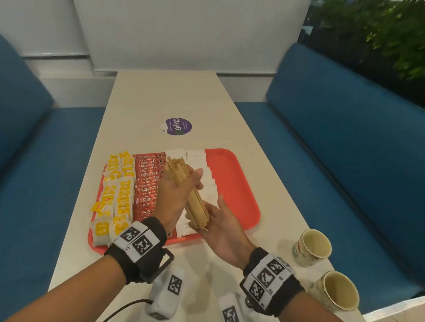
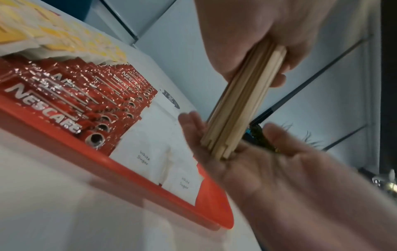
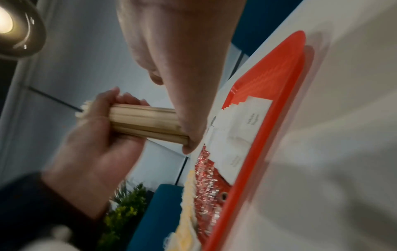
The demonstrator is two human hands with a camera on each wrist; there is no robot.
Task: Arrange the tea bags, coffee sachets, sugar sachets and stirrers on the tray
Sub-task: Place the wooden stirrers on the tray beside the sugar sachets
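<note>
From overhead, the left hand (image 1: 175, 196) has its fingers wrapped round a thick bundle of wooden stirrers (image 1: 190, 197), held slantwise above the red tray (image 1: 237, 188). The right hand (image 1: 223, 225) lies open and flat, its palm against the bundle's near end. Under the fingers sit rows of white sugar sachets (image 1: 203, 165); to their left run red Nescafe coffee sachets (image 1: 148, 181), then yellow-tagged tea bags (image 1: 114, 196) at the tray's left edge. Two paper cups (image 1: 312, 247) stand on the pale surface (image 1: 160, 93) to the right of the right wrist, beside the tray.

At the left wrist, the fingers (image 2: 277, 79) curl round the stirrers (image 2: 240, 105), whose lower ends butt into the open right palm (image 2: 268, 169). White Sugar packets (image 2: 141, 158) lie just beside.

At the right wrist, blurred, the left hand (image 3: 92, 144) grips the bundle (image 3: 146, 122), and the right fingers (image 3: 189, 84) stand straight against its end, the tray (image 3: 268, 118) beyond.
</note>
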